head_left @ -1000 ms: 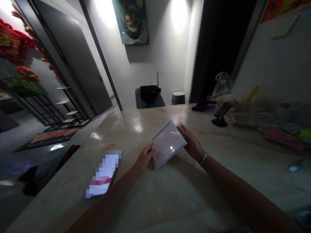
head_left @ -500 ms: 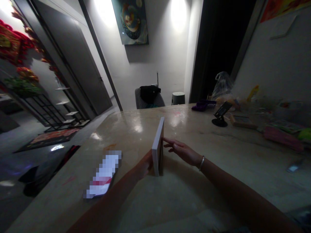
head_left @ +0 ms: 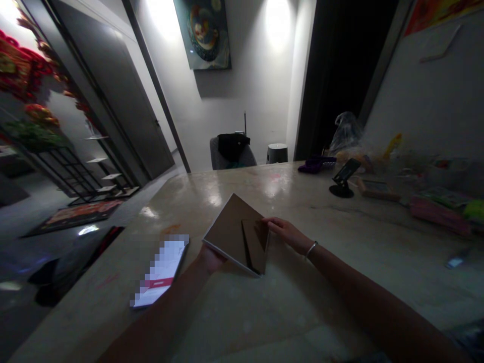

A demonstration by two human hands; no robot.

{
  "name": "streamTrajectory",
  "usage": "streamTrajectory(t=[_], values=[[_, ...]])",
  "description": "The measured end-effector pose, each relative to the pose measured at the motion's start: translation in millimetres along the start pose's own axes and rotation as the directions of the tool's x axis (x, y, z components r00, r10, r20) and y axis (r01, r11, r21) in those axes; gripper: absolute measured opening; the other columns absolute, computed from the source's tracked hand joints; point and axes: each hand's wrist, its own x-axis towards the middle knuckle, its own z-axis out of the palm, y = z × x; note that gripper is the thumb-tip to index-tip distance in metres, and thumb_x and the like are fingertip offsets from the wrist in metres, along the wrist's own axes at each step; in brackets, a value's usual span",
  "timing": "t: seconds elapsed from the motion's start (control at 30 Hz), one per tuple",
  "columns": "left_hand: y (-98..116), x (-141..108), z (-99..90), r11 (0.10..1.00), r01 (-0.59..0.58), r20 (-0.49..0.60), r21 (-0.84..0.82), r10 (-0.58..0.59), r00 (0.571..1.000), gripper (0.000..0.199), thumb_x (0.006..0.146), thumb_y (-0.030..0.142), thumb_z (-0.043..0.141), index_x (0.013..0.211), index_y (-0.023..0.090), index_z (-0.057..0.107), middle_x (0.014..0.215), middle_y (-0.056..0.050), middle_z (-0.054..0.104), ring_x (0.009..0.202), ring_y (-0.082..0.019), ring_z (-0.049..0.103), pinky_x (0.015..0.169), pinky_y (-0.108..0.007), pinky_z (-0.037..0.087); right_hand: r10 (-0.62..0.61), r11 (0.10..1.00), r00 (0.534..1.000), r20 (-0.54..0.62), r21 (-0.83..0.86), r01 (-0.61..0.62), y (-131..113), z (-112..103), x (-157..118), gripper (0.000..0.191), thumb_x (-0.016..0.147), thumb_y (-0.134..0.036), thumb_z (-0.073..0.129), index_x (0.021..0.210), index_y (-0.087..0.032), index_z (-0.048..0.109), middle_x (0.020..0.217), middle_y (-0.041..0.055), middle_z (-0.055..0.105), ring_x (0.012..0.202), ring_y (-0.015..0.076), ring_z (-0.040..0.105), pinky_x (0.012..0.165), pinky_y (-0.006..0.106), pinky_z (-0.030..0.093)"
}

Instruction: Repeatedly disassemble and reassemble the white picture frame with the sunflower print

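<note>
A white-edged picture frame (head_left: 223, 232) lies tilted low over the stone counter, its brown backing and fold-out easel flap (head_left: 256, 245) facing up. My left hand (head_left: 210, 258) grips the frame's lower edge near one corner. My right hand (head_left: 285, 233) reaches in from the right, fingertips pressed on the flap. The glass side faces down and is hidden. A pixelated flat rectangular item (head_left: 161, 272) lies on the counter just left of my left hand.
The stone counter (head_left: 302, 201) stretches ahead. On its right stand a black phone stand (head_left: 342, 179), a purple item (head_left: 316, 164), a plastic bag (head_left: 346, 133) and a pink item (head_left: 438, 217). Beyond the far edge are a chair (head_left: 230, 154) and a small stool (head_left: 277, 154).
The frame has turned over. A second ago its glass faced up, half a second ago it stood on edge, and now its brown back faces up.
</note>
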Motion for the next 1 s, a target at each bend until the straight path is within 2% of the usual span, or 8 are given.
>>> streamTrajectory(t=[0.17,0.3,0.47,0.63,0.77,0.87,0.93,1.0], values=[[20,-5,4.1,0.986,0.114,0.014,-0.124,-0.114,0.993,0.05,0.078,0.044,0.047,0.11,0.006,0.053,0.094,-0.014,0.067,0.095,-0.028,0.059,0.085,-0.041,0.045,0.024,0.992,0.998,-0.054,-0.119,-0.03,3,0,3,0.031,0.079,-0.035,0.047,0.099,-0.016,0.06,0.104,0.0065,0.063,0.099,0.0194,0.055,0.091,0.037,0.039],[17,-1,4.3,0.965,0.229,-0.055,-0.127,-0.238,0.97,0.039,0.077,0.027,0.05,0.108,0.003,0.053,0.081,-0.013,0.069,0.081,-0.024,0.064,0.078,-0.036,0.048,0.004,0.99,0.989,-0.15,-0.14,-0.026,3,-2,4,0.03,0.076,-0.031,0.048,0.1,-0.015,0.059,0.105,0.0078,0.062,0.099,0.0186,0.055,0.091,0.035,0.039],[1,6,3.5,0.976,0.163,-0.083,-0.148,-0.176,0.981,0.038,0.076,0.023,0.051,0.112,0.008,0.052,0.086,-0.011,0.069,0.082,-0.024,0.064,0.075,-0.038,0.05,0.094,0.994,0.938,-0.333,-0.029,-0.11,10,-6,9,0.034,0.075,-0.029,0.05,0.106,-0.015,0.054,0.112,0.0102,0.058,0.101,0.0184,0.055,0.089,0.034,0.041],[-1,6,10.0,0.983,0.066,-0.121,-0.171,-0.087,0.989,0.036,0.08,0.03,0.048,0.112,0.013,0.053,0.092,-0.01,0.068,0.087,-0.024,0.063,0.076,-0.039,0.05,0.248,0.962,0.934,-0.258,0.182,-0.205,16,-5,11,0.038,0.075,-0.023,0.049,0.112,-0.016,0.046,0.116,0.0122,0.055,0.093,0.0188,0.059,0.075,0.034,0.049],[-4,7,10.8,0.993,0.06,-0.1,-0.105,-0.07,0.992,0.041,0.079,0.039,0.049,0.108,0.011,0.056,0.094,-0.012,0.067,0.088,-0.026,0.062,0.075,-0.04,0.05,0.188,0.978,0.944,-0.271,0.14,-0.155,18,-6,12,0.04,0.072,-0.013,0.048,0.112,-0.016,0.047,0.11,0.0096,0.059,0.092,0.0157,0.06,0.078,0.031,0.048],[-10,13,2.9,0.994,-0.091,-0.143,0.054,0.098,0.985,0.043,0.075,0.038,0.053,0.11,0.012,0.056,0.097,-0.011,0.066,0.089,-0.025,0.062,0.077,-0.04,0.048,0.13,0.991,0.939,-0.319,0.052,-0.12,19,-7,13,0.039,0.072,-0.011,0.047,0.11,-0.014,0.049,0.109,0.0097,0.059,0.09,0.0145,0.06,0.08,0.031,0.047],[-13,19,-4.8,0.945,-0.235,-0.207,0.228,0.282,0.937,0.043,0.074,0.033,0.054,0.113,0.015,0.054,0.101,-0.008,0.066,0.093,-0.023,0.06,0.082,-0.038,0.045,0.11,0.993,0.934,-0.34,-0.003,-0.118,21,-8,14,0.037,0.072,-0.01,0.046,0.108,-0.014,0.051,0.108,0.0099,0.06,0.089,0.0141,0.06,0.08,0.029,0.047],[-14,23,-11.6,0.866,-0.282,-0.242,0.413,0.403,0.883,0.04,0.073,0.028,0.053,0.111,0.017,0.056,0.108,-0.006,0.063,0.101,-0.022,0.056,0.088,-0.036,0.041,0.094,0.991,0.934,-0.345,-0.06,-0.122,23,-9,15,0.036,0.073,-0.01,0.046,0.108,-0.014,0.052,0.106,0.0093,0.061,0.086,0.0138,0.06,0.078,0.028,0.047]])
